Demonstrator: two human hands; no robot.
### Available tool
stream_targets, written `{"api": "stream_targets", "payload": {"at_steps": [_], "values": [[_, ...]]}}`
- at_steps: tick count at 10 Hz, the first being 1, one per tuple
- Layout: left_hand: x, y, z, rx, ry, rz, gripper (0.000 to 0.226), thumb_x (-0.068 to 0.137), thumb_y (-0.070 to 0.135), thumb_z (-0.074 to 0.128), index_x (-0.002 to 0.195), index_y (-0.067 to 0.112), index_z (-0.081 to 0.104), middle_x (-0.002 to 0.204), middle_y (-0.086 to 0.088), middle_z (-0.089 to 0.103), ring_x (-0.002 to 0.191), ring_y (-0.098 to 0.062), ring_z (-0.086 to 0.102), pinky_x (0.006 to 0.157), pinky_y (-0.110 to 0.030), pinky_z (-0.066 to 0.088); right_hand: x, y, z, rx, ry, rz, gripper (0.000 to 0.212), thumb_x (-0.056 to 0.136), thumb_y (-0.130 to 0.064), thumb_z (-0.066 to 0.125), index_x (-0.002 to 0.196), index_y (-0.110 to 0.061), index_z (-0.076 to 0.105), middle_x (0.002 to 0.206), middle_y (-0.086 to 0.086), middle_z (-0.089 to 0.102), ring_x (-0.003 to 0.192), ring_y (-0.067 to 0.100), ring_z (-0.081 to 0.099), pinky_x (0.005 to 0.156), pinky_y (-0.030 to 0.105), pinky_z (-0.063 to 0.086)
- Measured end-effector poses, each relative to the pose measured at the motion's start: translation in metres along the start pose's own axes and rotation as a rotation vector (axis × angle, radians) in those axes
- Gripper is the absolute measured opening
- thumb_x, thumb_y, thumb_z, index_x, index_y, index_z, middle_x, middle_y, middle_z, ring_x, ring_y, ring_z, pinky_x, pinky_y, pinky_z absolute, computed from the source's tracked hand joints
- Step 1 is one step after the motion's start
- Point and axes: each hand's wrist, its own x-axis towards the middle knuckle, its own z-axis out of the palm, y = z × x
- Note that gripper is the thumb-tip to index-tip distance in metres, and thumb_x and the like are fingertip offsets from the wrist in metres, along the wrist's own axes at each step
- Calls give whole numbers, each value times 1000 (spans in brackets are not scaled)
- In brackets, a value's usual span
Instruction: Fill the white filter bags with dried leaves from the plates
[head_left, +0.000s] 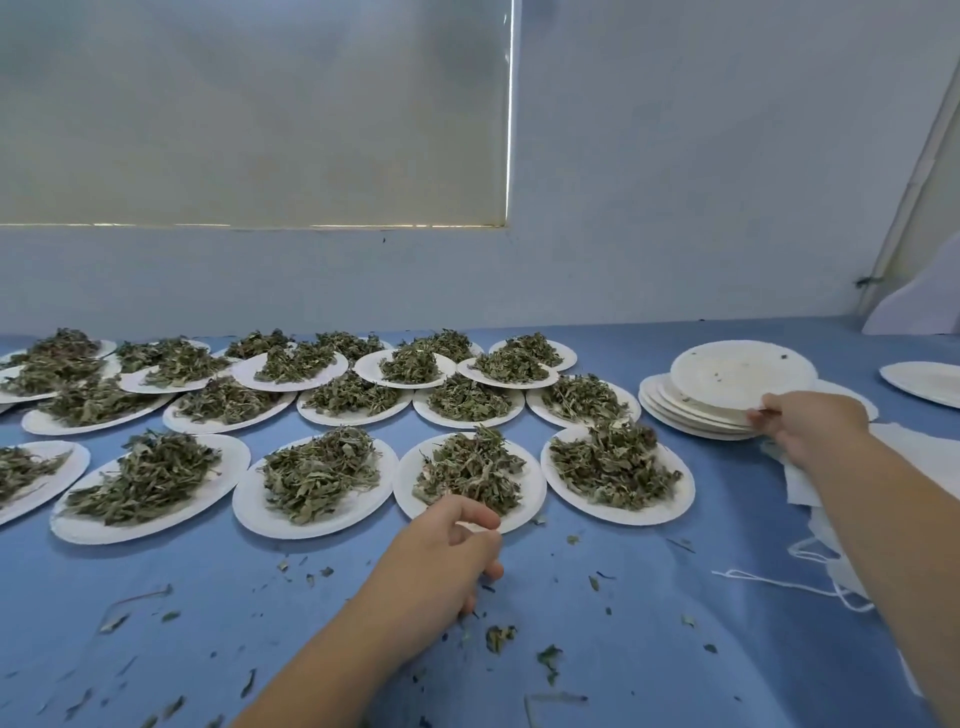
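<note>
1. Right hand (802, 422) reaches far out to the right. It pinches the near edge of the top empty plate (737, 374), which sits on a stack of empty plates (670, 410). The thumb and fingers are curled on that edge, and the arm is stretched long.
2. Left hand (452, 551) sits low in the middle with its fingers curled. It is right at the near rim of a full plate (406, 491). I cannot tell if it holds the rim or only touches it.
3. Dried leaves (317, 470) lie in heaps on many paper plates. The plates stand in rows across the blue surface (649, 597). Little leaf crumbs (500, 636) are spilled close to the person.
4. White filter bags (802, 486) lie in a flat pile on the right, partly under the right arm and just beside the stack. Their white strings (753, 578) trail over the surface.
5. I think the step now is to put the empty plate on the stack and bring the next full plate close.
6. To do it well, lay the empty plate flat so the stack does not slide.
7. Pull the full plate slowly and keep it level, so no leaves fall off.
8. Open a bag wide before tipping leaves in.
9. Lots of plates are full, so most of the job looks not done.
</note>
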Motion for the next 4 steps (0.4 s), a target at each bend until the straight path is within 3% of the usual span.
{"api": "stream_targets", "payload": {"at_steps": [1, 2, 3, 4], "values": [[1, -2, 0, -3, -11, 9, 9, 93, 28, 54, 100, 29, 60, 72, 8, 70, 47, -9, 51, 40, -17, 37, 6, 1, -4, -69, 7, 2, 34, 92, -6, 59, 126, -9, 53, 79, -1, 60, 59, 12, 60, 84, 41, 50], [0, 0, 0, 2, -34, 4, 9, 93, 29, 54, 99, 31, 59, 72, 9, 70, 47, -8, 51, 40, -16, 37, 8, 2, -11, -98, 76, -13, 42, 85, -8, 69, 124, -8, 54, 86, 5, 62, 60, 14, 55, 67, 35, 57], [0, 0, -1, 19, -58, 19, 9, 92, 30, 53, 100, 32, 58, 72, 10, 70, 48, -7, 52, 41, -15, 37, 4, 5, -7, -248, 223, -94, 45, 78, -23, 78, 113, -3, 57, 78, 9, 61, 54, 17, 53, 68, 32, 58], [-5, 3, 1, -16, -25, 49, 9, 95, 31, 52, 103, 33, 56, 74, 8, 70, 48, -7, 52, 41, -16, 38, -10, 6, 6, -345, 279, -255, 37, 81, -33, 72, 97, -2, 59, 76, 11, 61, 62, 24, 58, 62, 37, 52]]}}
